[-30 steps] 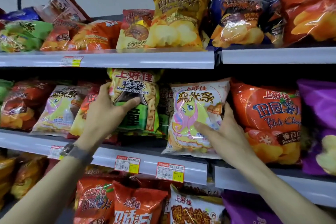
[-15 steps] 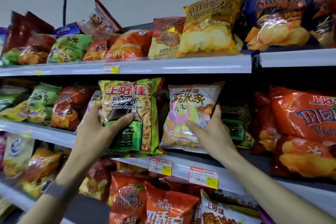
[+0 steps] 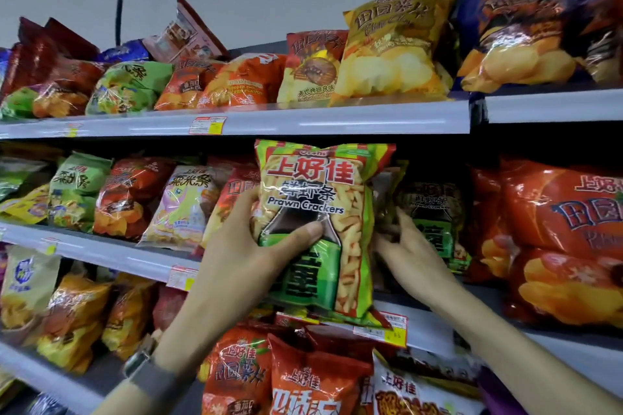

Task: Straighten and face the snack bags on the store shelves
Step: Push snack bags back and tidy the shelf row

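The left hand [image 3: 246, 246] grips the prawn bag [image 3: 323, 185] upright before the middle shelf [image 3: 101, 253], while the right hand [image 3: 408, 253] reaches behind it, its hold impossible to tell.

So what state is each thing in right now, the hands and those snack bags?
prawn cracker bag: upright, front facing out, held in front of the middle shelf.
left hand: grips that bag, thumb across its front.
right hand: extended behind that bag; its hold is hidden.
second prawn cracker bag: standing further back, facing out.
yellow chip bag: upright, facing out.
green bag: slumped, tilted.
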{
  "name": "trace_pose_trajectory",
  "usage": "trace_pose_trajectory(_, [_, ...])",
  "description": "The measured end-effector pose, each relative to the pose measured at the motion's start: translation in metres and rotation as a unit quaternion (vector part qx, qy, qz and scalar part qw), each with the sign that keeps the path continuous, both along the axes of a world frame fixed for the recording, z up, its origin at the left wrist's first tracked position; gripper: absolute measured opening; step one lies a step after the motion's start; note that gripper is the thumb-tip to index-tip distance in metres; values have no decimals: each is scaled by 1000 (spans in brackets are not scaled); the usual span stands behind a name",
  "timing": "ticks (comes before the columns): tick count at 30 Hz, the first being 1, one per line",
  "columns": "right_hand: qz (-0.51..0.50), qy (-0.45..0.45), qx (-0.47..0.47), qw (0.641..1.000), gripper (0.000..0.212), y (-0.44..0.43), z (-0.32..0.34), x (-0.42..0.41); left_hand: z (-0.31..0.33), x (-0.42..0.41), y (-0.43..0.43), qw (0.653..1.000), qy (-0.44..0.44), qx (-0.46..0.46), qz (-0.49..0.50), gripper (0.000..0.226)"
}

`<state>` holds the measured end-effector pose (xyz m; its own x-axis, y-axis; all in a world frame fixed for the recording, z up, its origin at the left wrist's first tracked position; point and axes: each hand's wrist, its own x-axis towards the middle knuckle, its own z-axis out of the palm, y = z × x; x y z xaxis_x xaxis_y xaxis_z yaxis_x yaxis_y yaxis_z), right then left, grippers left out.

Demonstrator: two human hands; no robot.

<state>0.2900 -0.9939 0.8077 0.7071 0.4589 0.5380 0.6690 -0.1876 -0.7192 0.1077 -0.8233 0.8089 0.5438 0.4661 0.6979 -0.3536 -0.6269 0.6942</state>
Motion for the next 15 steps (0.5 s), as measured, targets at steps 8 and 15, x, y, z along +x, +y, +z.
trace_pose_trajectory(8, [-63, -14, 58, 996, 92, -94, 1, -45, 12, 53, -60, 999, 16, 39, -18, 65])
trace_pose_trajectory(15, [-158, -137, -88, 974, 98, -116, 6, -43, 14, 108, -92, 997, 43, 42, -55, 68])
